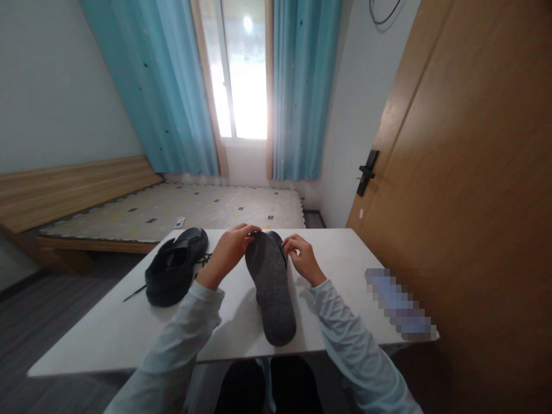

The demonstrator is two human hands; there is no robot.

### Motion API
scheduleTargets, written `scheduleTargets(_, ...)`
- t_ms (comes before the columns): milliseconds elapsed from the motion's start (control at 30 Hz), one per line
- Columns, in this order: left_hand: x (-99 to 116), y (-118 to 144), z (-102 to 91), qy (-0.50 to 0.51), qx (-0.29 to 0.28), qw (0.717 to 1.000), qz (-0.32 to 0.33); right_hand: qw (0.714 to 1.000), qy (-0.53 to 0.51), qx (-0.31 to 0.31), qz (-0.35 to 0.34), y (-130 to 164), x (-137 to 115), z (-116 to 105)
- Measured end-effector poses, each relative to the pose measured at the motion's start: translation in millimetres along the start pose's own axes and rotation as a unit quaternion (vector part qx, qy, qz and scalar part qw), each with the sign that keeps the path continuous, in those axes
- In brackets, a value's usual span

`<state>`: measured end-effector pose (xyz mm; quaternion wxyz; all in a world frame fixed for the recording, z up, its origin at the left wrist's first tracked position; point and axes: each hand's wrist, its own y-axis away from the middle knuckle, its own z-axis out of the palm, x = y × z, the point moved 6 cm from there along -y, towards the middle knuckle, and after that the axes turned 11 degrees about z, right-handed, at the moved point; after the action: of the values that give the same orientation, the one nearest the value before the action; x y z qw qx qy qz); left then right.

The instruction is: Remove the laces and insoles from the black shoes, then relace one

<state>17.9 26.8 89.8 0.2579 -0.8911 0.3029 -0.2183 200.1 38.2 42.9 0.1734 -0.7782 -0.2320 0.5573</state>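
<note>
Grey insole [271,287] hiding most of second shoe [276,237], left hand [228,250], right hand [304,259] pinching top

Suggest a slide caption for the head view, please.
Both hands, left hand and right hand, hold a grey insole over a black shoe.

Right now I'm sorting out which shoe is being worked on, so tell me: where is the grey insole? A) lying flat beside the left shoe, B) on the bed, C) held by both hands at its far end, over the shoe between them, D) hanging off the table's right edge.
C: the left hand and right hand pinch the far end of the grey insole at the black shoe under it.
</note>
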Motion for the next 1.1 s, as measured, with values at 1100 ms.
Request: scheduleTargets(1100,23.2,14.0,-11.7,0.21,-0.067,0.975,0.022,0.938,0.282,-0.192,-0.059,14.7,1.7,33.7)
